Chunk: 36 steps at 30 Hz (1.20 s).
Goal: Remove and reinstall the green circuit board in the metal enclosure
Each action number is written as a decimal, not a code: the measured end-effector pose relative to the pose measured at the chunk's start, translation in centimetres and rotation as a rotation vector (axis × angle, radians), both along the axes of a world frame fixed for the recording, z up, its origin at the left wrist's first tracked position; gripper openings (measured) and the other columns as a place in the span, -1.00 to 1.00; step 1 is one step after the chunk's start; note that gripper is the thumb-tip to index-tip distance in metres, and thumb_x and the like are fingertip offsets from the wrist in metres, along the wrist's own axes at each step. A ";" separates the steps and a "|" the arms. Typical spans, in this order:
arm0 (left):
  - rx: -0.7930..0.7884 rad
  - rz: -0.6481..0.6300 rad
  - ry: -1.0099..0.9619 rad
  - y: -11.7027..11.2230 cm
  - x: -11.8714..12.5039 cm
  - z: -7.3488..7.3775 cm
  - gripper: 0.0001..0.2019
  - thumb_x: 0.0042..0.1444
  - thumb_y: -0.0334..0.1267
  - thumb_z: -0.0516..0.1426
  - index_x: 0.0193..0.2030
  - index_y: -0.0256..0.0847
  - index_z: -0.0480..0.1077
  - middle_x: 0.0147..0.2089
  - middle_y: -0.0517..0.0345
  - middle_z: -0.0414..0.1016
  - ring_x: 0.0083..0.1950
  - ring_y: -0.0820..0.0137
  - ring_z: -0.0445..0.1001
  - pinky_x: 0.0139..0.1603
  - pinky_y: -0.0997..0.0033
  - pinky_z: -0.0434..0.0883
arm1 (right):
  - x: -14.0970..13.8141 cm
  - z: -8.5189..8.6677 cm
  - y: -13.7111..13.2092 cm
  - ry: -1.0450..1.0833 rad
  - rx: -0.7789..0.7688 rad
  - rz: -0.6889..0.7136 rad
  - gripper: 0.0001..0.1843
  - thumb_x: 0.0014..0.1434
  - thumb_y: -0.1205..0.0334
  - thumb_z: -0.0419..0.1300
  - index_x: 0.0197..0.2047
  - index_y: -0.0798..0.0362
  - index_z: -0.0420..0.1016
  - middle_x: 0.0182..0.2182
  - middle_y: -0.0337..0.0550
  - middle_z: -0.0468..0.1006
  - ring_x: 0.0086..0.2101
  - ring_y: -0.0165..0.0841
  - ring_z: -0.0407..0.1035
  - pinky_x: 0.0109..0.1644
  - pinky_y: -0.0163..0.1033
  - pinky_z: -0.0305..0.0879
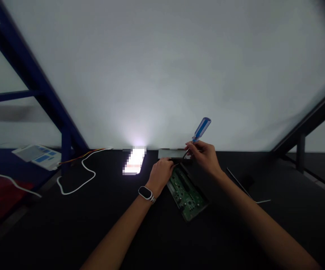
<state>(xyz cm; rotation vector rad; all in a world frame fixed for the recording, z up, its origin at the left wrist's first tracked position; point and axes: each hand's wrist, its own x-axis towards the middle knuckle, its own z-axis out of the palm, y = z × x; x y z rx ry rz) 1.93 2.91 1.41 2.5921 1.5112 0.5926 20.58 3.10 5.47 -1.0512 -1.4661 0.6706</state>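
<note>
My right hand [204, 156] is closed around a screwdriver [202, 128], fingers wrapped low on the shaft just under the blue handle, which sticks up and leans away to the right. The wrist is bent so the tip slants down and left toward the far end of the circuit board [187, 192]. The tip itself is too dark and small to make out.

My left hand [160, 173] lies knuckles up at that same far end of the board, fingers curled down over its edge. I cannot tell whether they pinch it or only press on it. A watch [146, 193] sits on that wrist. Both forearms reach in from the bottom of the view and converge on the board, the two hands just beside each other.

The green board lies flat on the dark table [66, 232], angled from the hands back toward me. A pale grey box [170, 153] stands just behind the hands. A white cable [76, 184] loops on the table to the left.
</note>
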 end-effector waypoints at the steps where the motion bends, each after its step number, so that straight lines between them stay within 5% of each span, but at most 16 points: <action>1: -0.004 -0.003 0.000 -0.3 -0.3 0.1 -0.79 0.29 -0.28 0.04 -0.25 -0.21 0.51 -0.20 0.03 0.48 -0.12 0.27 0.47 -0.19 0.35 0.39 | 0.2 0.1 -0.2 0.043 0.003 -0.006 -0.63 0.14 -0.07 0.25 -0.30 0.11 0.58 -0.40 -0.07 0.60 -0.47 -0.35 0.45 -0.47 -0.29 0.42; 4: -0.022 -0.025 -0.011 -1.3 -1.3 0.3 -0.80 0.27 -0.36 0.02 -0.20 -0.22 0.48 -0.17 0.03 0.46 -0.16 0.30 0.48 -0.20 0.36 0.39 | 1.4 -0.5 -0.8 0.192 -0.012 -0.047 -0.63 0.14 -0.05 0.26 -0.28 0.14 0.55 -0.38 -0.04 0.61 -0.48 -0.36 0.45 -0.51 -0.30 0.42; 8: -0.034 -0.043 -0.008 -3.1 -2.8 0.4 -0.67 0.18 -0.48 -0.02 0.05 -0.22 0.37 0.15 -0.05 0.28 -0.35 0.44 0.48 -0.28 0.37 0.39 | 3.7 -2.8 -1.5 0.379 -0.114 -0.080 -0.60 0.15 -0.08 0.24 -0.32 0.15 0.50 -0.41 -0.04 0.62 -0.53 -0.37 0.47 -0.56 -0.31 0.41; 12: -0.096 -0.048 0.003 -4.1 -3.8 0.5 -0.53 0.10 -0.45 0.04 0.19 -0.21 0.27 0.17 -0.08 0.23 -0.34 0.41 0.48 -0.28 0.34 0.41 | 4.7 -4.0 -1.7 0.511 -0.164 -0.099 -0.58 0.14 -0.13 0.22 -0.30 0.12 0.42 -0.45 -0.05 0.63 -0.61 -0.37 0.44 -0.59 -0.29 0.40; 17: -0.002 -0.246 -0.071 -2.6 -2.4 0.7 -0.67 0.18 -0.16 0.14 0.06 -0.18 0.40 0.06 -0.01 0.35 0.12 0.16 0.35 0.11 0.22 0.33 | 4.0 -3.7 -1.8 0.554 -0.170 -0.053 -0.55 0.09 -0.06 0.29 -0.08 0.06 0.36 -0.46 -0.15 0.63 -0.60 -0.35 0.46 -0.61 -0.31 0.39; 24: -0.114 -0.390 -0.058 0.0 1.2 0.6 -0.75 0.13 -0.08 0.21 -0.13 -0.17 0.44 -0.21 0.11 0.47 -0.16 0.30 0.46 -0.20 0.38 0.34 | 3.5 -4.1 -2.4 0.573 -0.208 -0.041 -0.58 0.08 -0.05 0.30 -0.14 0.05 0.34 -0.46 -0.18 0.61 -0.60 -0.38 0.44 -0.62 -0.33 0.38; 33: -0.082 -0.338 0.040 -0.8 -0.7 0.4 -0.93 0.08 -0.31 0.13 -0.27 -0.15 0.39 -0.42 0.20 0.46 -0.44 0.40 0.39 -0.39 0.40 0.19 | 3.5 -3.9 -2.6 0.608 -0.236 -0.051 -0.59 0.05 -0.03 0.31 -0.16 0.06 0.35 -0.50 -0.20 0.59 -0.63 -0.38 0.42 -0.62 -0.32 0.37; 36: -0.059 -0.348 -0.043 -1.5 -1.1 0.3 -0.94 0.07 -0.35 0.10 -0.30 -0.16 0.36 -0.41 0.18 0.43 -0.38 0.38 0.39 -0.32 0.39 0.25 | 3.1 -3.9 -2.6 0.587 -0.223 -0.030 -0.60 0.07 -0.04 0.31 -0.17 0.05 0.35 -0.49 -0.20 0.60 -0.62 -0.39 0.42 -0.62 -0.33 0.36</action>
